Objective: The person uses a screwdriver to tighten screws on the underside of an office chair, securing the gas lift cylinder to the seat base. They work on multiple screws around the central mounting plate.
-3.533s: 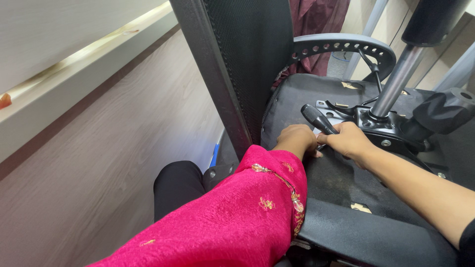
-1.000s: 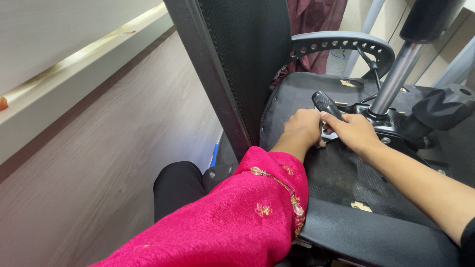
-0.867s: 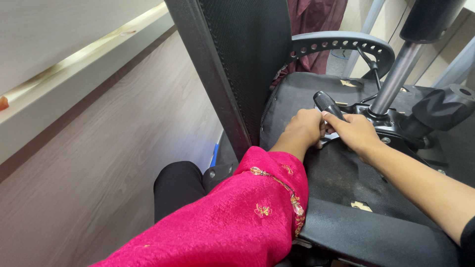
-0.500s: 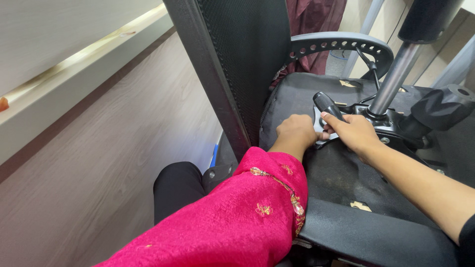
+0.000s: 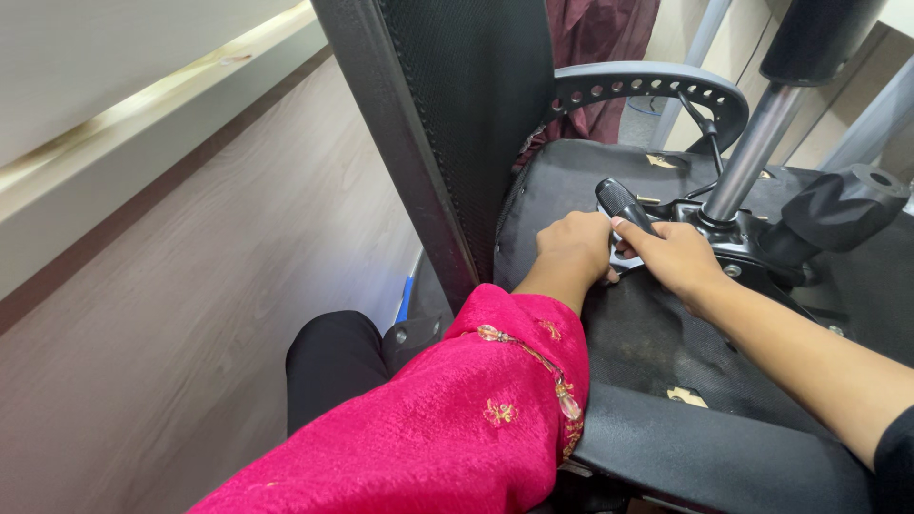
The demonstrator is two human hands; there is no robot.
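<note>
An office chair lies tipped over, the black underside of its seat (image 5: 666, 333) facing me. My left hand (image 5: 573, 247), in a bright pink embroidered sleeve, is curled against the metal mechanism plate (image 5: 733, 252) at the foot of a black lever (image 5: 624, 203). What its fingers hold is hidden. My right hand (image 5: 674, 257), on a bare forearm, grips the lever just below its ribbed handle. A small pale metal part (image 5: 621, 259) shows between the two hands.
The chair's mesh backrest (image 5: 457, 124) stands upright to the left of my hands. A perforated grey armrest (image 5: 647, 84) arches behind them. The gas-lift column (image 5: 752, 157) and a black knob (image 5: 838, 205) rise at right. A light wall panel (image 5: 190, 266) fills the left.
Both hands have moved a little up and right along the seat underside since the earliest frame. The lever handle now sticks up between them. Over the last second they barely shift.
</note>
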